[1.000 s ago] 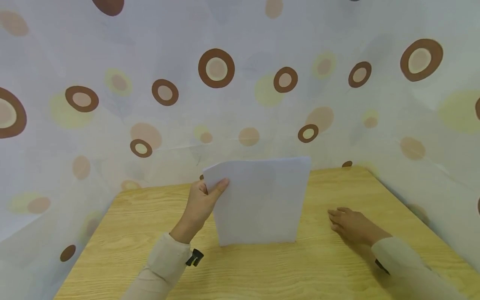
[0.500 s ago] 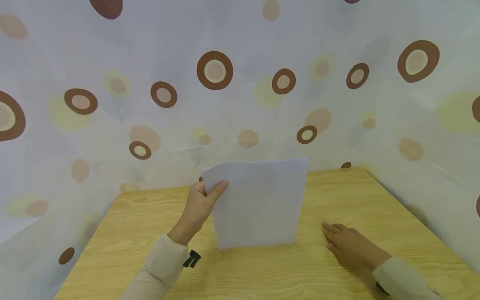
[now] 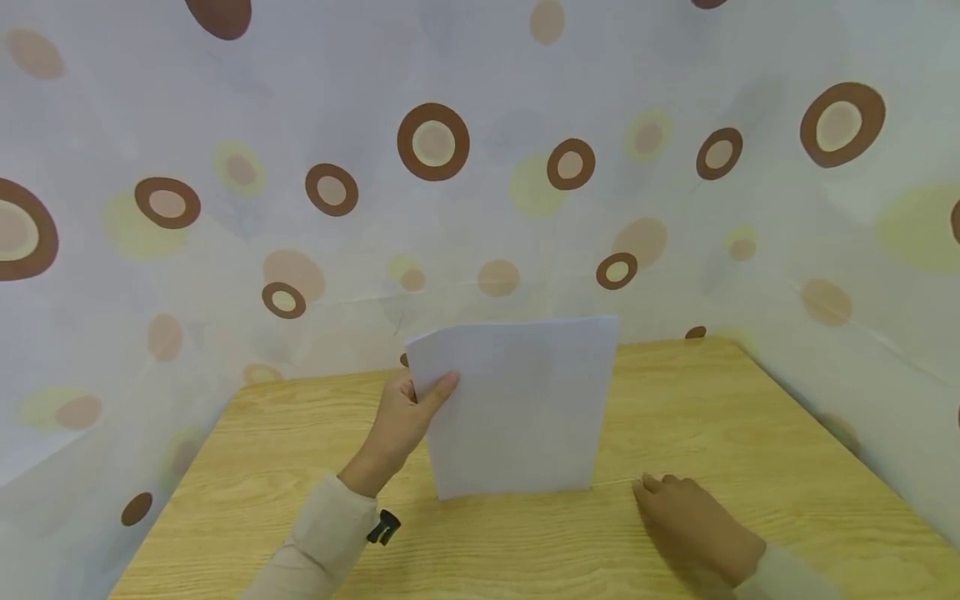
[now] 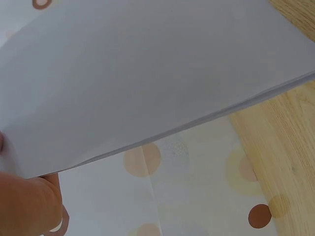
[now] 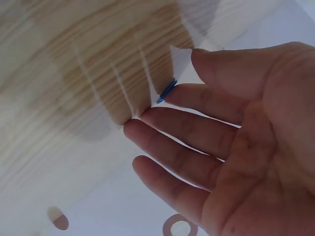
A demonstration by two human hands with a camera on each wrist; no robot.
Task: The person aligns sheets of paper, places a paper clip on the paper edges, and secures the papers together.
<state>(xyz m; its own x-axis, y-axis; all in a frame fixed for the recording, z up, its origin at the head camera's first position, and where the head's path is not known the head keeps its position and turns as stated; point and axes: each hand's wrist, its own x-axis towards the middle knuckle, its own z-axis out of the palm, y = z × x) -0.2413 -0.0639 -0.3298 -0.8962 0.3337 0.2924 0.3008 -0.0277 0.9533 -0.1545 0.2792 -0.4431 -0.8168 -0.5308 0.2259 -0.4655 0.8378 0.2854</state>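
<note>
My left hand grips the left edge of a thin stack of white paper sheets, thumb on the near face. The stack stands upright, its bottom edge at the tabletop. In the left wrist view the layered edges of the paper show. My right hand is low over the table, right of the paper. Its fingers are extended with the fingertips at the tabletop, as the right wrist view shows. A small blue paper clip lies right at the index fingertip; the thumb is apart from it.
The wooden table spreads under both hands. Behind it and at both sides hangs a pale sheet with brown rings and dots. A black buckle sits at the left cuff.
My right hand has moved toward me and slightly left across the table, its fingers drawn in a little. The left hand and the paper have stayed almost still.
</note>
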